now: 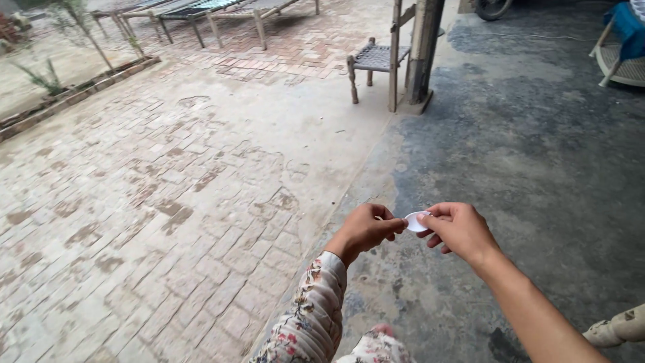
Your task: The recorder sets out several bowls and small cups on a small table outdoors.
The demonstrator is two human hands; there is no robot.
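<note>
My left hand (366, 230) and my right hand (458, 228) meet in front of me above the floor. Between their fingertips they pinch a small round white disc (416, 221), thin like a lid or cap. Each hand grips one edge of it. My left arm wears a floral sleeve (310, 314); my right forearm is bare. What the disc is exactly I cannot tell.
A brick-paved yard (154, 202) lies to the left, dark concrete floor (537, 148) to the right. A low woven stool (376, 60) stands by a wooden post (424, 47). Wooden cots (201, 13) line the back; a white wicker chair (621, 64) sits at far right.
</note>
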